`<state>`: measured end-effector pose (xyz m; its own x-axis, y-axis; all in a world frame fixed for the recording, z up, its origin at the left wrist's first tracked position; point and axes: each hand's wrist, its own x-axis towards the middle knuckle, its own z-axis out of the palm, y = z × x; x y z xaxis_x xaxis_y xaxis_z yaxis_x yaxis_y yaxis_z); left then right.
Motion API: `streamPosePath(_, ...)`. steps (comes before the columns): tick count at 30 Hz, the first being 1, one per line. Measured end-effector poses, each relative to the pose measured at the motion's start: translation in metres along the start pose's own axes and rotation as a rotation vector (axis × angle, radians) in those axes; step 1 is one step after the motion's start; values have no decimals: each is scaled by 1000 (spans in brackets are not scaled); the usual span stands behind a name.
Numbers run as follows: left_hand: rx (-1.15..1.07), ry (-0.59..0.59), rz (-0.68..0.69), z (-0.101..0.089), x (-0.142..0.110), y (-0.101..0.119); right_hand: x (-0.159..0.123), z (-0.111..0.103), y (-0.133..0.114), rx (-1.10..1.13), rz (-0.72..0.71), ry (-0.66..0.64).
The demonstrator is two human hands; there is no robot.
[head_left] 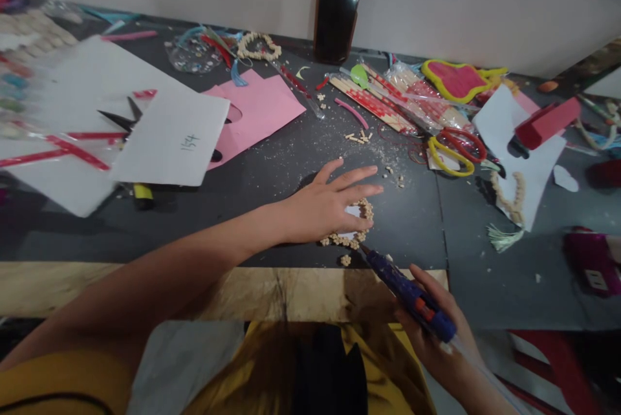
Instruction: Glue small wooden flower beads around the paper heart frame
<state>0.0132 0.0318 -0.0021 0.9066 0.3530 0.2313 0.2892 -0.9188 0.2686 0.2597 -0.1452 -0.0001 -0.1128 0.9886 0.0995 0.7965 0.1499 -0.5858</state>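
My left hand (pixel 325 205) lies spread over a small white card piece edged with a ring of tan wooden flower shapes (pixel 366 211), hiding part of it. The thumb rests on the ring's edge. In my right hand (pixel 439 331) is a blue glue gun (pixel 407 289), its nozzle pointing at the ring's lower right edge. Whether the nozzle touches the ring I cannot tell. A single loose flower-shaped cluster (pixel 345 260) lies just below the ring, near the table edge.
Behind my hands lie small stick bits (pixel 358 138), crumbs and yellow-red scissors (pixel 453 153). Packed sticks (pixel 373 105) lie farther back. Pink paper (pixel 266 111) and a white sheet marked 154 (pixel 169 137) are at left. A red stapler-like object (pixel 547 123) stands at right.
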Motion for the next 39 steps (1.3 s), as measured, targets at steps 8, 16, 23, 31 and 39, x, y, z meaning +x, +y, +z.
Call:
streamPosePath(8,10,7,1,0,0,0,0,-2,2,-34,-33,-29)
streamPosePath(16,25,18,20,-1,0,0,3,-1,2,-82,-65,-15)
streamPosePath(23,24,22,15,0,0,-1,1,-1,3,-114,-96,8)
streamPosePath(31,21,24,18,0,0,-1,3,-4,-1,-120,-107,35)
streamPosePath(39,37,40,20,1,0,0,-2,-1,0,-159,-80,138)
